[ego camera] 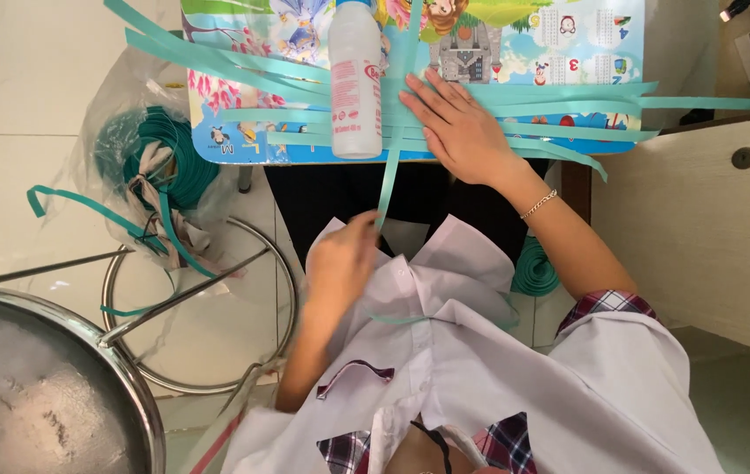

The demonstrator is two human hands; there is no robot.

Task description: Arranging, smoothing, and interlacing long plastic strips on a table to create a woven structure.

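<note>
Here, left hand (340, 263) on teal strip (390, 175)

Glossy teal plastic strips (559, 110), white plastic bottle (355, 79), matt.

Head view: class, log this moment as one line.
left hand: pinches teal strip end | right hand: flat on woven strips | white bottle: upright on table

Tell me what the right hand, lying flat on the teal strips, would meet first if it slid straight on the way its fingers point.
The right hand points up and left across the teal paper strips; it would probably first meet the upright teal strip, then the white plastic bottle lying just beyond.
</note>
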